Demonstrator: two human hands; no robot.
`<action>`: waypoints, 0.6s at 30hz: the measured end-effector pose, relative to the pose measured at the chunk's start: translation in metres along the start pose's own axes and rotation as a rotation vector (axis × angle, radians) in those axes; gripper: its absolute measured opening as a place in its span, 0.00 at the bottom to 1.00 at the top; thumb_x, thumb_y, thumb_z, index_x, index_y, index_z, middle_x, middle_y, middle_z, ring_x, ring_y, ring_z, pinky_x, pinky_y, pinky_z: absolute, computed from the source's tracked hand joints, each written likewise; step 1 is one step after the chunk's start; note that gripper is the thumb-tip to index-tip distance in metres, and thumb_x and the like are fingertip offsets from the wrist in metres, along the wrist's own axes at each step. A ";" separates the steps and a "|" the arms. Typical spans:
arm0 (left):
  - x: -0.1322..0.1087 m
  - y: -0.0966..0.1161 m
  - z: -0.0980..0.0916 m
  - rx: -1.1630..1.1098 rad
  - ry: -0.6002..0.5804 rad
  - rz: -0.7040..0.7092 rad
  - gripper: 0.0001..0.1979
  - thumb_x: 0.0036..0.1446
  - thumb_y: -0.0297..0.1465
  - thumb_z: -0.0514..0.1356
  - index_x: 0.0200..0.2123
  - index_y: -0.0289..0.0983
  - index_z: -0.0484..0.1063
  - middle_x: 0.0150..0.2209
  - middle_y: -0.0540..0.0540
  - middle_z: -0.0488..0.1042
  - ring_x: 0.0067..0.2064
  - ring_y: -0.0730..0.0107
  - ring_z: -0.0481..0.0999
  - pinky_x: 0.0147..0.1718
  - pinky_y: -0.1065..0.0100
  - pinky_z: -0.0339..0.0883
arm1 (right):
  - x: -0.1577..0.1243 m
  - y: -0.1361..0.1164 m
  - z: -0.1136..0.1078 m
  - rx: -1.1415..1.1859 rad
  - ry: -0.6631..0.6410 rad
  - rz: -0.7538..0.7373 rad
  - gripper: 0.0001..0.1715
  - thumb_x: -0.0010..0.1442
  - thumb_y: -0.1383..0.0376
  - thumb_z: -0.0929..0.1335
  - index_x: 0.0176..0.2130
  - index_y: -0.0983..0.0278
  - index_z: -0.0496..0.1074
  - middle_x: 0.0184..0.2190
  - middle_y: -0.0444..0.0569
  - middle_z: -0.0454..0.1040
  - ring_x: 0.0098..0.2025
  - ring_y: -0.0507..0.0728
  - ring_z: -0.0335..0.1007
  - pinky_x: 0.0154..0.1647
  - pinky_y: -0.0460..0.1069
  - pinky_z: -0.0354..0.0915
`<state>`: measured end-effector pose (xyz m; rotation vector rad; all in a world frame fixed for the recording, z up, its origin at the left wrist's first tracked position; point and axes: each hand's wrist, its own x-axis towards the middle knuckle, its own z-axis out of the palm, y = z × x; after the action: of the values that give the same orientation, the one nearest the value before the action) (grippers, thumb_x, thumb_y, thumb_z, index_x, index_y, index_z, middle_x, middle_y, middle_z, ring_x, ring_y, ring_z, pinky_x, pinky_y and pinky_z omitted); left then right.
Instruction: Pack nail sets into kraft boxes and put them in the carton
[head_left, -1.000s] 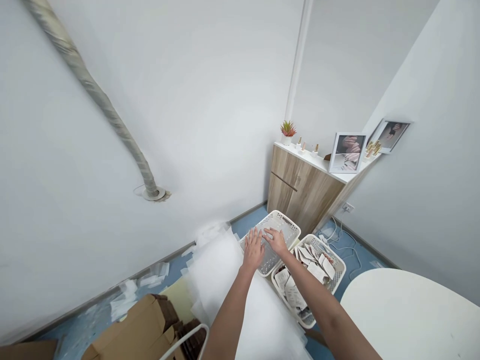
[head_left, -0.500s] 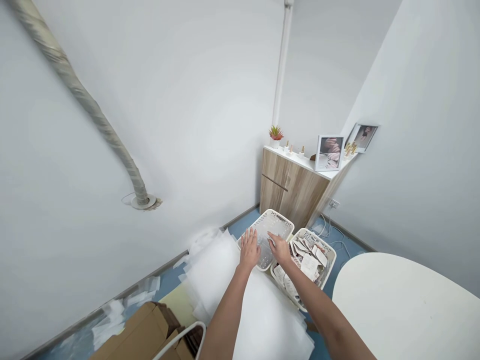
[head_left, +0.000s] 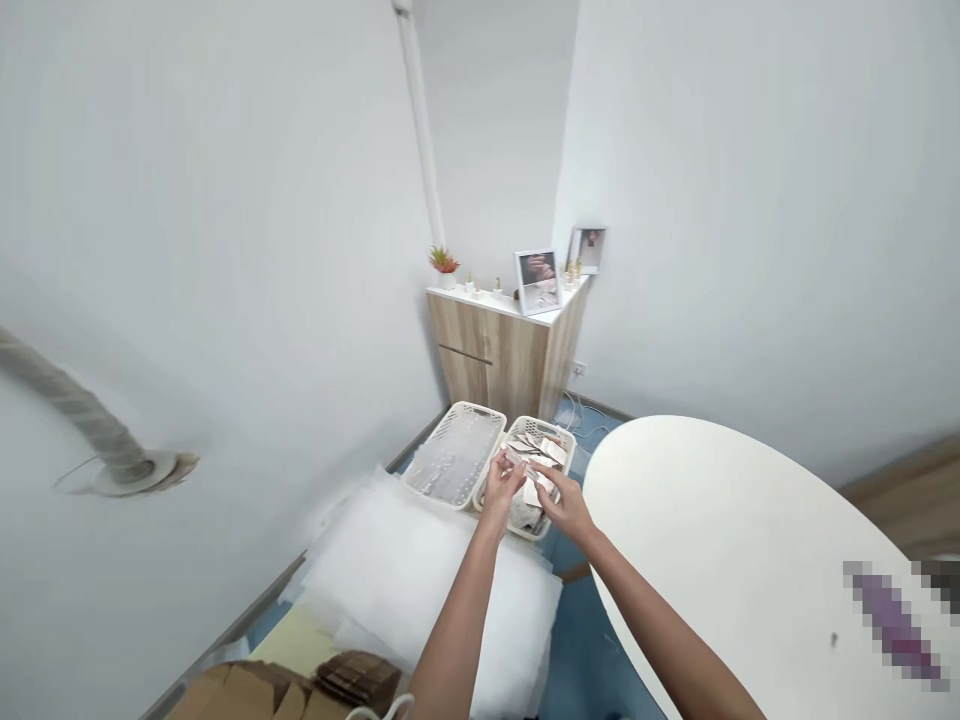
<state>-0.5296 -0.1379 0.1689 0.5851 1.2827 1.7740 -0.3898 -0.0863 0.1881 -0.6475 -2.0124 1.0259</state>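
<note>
Two white perforated baskets stand side by side on the blue floor. The left basket (head_left: 450,420) holds clear plastic pieces; the right basket (head_left: 561,436) is full of white and brown packets. My left hand (head_left: 501,492) and my right hand (head_left: 564,505) are raised over the right basket, fingers pinched together on a small clear plastic item (head_left: 520,466) stretched between them. What exactly the item is stays too small to tell.
A stack of white foam sheets (head_left: 405,575) lies in front of the baskets. A round white table (head_left: 742,560) fills the right. A wooden cabinet (head_left: 502,350) with photo frames and a small plant stands in the corner. Cardboard boxes (head_left: 262,690) sit bottom left.
The view has swung to the right. Both hands left the left basket, where they lay flat, and now pinch a small clear item above the right basket.
</note>
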 end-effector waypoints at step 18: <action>-0.154 -0.106 0.258 0.413 -0.579 0.170 0.36 0.56 0.35 0.63 0.65 0.50 0.53 0.69 0.44 0.52 0.68 0.53 0.53 0.61 0.51 0.58 | -0.185 0.018 -0.269 0.474 0.224 0.571 0.30 0.57 0.46 0.69 0.55 0.55 0.73 0.59 0.49 0.70 0.60 0.65 0.65 0.56 0.61 0.66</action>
<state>-0.2122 -0.1189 0.1810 1.3624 1.2011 1.3144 -0.0632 -0.0901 0.2000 -1.0423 -1.3357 1.6139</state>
